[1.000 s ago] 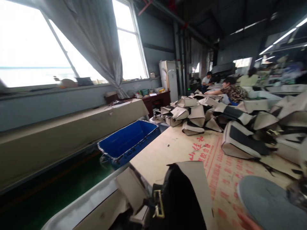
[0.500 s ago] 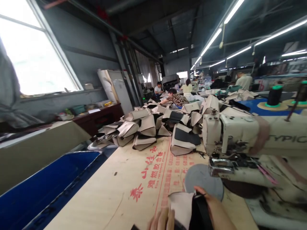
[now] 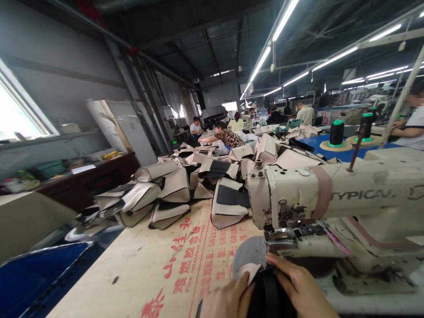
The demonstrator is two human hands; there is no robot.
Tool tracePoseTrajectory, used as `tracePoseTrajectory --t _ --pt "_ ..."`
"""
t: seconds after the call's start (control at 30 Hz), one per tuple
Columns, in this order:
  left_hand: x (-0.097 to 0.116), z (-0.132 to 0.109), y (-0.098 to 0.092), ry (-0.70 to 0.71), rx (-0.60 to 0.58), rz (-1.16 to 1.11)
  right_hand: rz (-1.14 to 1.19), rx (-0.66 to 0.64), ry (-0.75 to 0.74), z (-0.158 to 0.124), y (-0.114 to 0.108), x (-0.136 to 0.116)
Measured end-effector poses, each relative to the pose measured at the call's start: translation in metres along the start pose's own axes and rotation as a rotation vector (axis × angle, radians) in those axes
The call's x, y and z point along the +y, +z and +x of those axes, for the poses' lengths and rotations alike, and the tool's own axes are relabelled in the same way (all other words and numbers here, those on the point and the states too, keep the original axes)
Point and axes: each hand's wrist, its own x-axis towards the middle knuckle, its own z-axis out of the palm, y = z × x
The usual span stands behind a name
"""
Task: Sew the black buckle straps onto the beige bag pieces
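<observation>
A sewn piece of beige and black material (image 3: 263, 293) is between my two hands at the bottom of the head view, with its front edge up by the sewing machine's (image 3: 298, 190) needle area. My left hand (image 3: 227, 298) grips its left side, fingers bent over the beige part. My right hand (image 3: 298, 282) has its right side, fingertips close to the machine's metal arm. Behind the piece lies a grey round plate (image 3: 247, 254), partly covered. The lower part of the piece is cut off by the frame.
Several beige and black sewn pieces (image 3: 175, 183) are heaped on the wooden table (image 3: 132, 274) beyond the machine. A blue bin (image 3: 43, 274) stands at the left. Black thread cones (image 3: 337, 134) stand behind the machine. Co-workers sit farther back, and one person (image 3: 410, 119) is at the right.
My hands have brought the piece forward and right, up to the machine's needle area. The view has turned to the right, so more of the machine shows.
</observation>
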Motion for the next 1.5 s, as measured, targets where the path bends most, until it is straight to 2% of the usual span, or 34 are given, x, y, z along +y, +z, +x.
tracePoseTrajectory --t 0.07,0.13,0.3,0.43,0.5,0.6,0.7,0.77,0.83,0.9,0.97,1.07,1.17,1.27,1.37,1.43,1.5 --pt "0.018 0.013 -0.005 0.132 0.027 0.081 0.032 0.059 -0.036 -0.002 0.015 0.019" --pt "0.027 0.022 -0.009 0.221 0.025 0.076 0.032 0.109 -0.061 -0.004 0.02 0.026" --pt "0.021 0.036 -0.014 0.279 -0.098 -0.133 0.013 0.139 -0.115 0.001 0.002 0.017" --pt "0.017 0.041 -0.014 0.308 -0.102 -0.188 0.022 0.035 -0.198 0.01 -0.006 0.011" --pt "0.017 0.041 -0.01 0.306 -0.053 -0.175 0.017 -0.011 -0.232 0.013 -0.006 0.009" --pt "0.017 0.039 0.001 0.283 0.122 -0.136 -0.008 -0.036 -0.236 0.015 -0.006 0.006" --pt "0.011 0.037 0.011 0.394 0.28 -0.101 -0.019 -0.066 -0.218 0.015 -0.006 0.004" --pt "0.008 0.037 0.014 0.491 0.343 -0.071 -0.011 -0.072 -0.194 0.015 -0.006 0.004" --pt "0.006 0.038 0.015 0.525 0.372 -0.052 0.01 -0.08 -0.156 0.014 -0.006 0.004" --pt "0.006 0.04 0.013 0.529 0.322 -0.063 0.05 -0.105 -0.119 0.015 -0.006 0.004" --pt "0.008 0.044 0.01 0.534 0.209 -0.078 0.092 -0.123 -0.102 0.016 -0.006 0.003" --pt "0.012 0.051 0.007 0.513 0.053 -0.068 0.12 -0.111 -0.094 0.016 -0.004 0.004" --pt "0.015 0.056 0.005 0.482 -0.048 -0.028 0.135 -0.09 -0.064 0.015 0.001 0.008" --pt "0.015 0.059 0.004 0.473 -0.104 -0.007 0.163 -0.085 -0.017 0.013 0.005 0.012" --pt "0.013 0.063 0.005 0.441 -0.134 -0.049 0.155 -0.02 0.05 0.012 0.004 0.015" --pt "0.012 0.065 0.007 0.411 -0.14 -0.094 0.086 -0.012 0.005 0.014 0.001 0.015" --pt "0.011 0.066 0.009 0.375 -0.142 -0.141 0.001 -0.037 -0.109 0.017 -0.002 0.013"
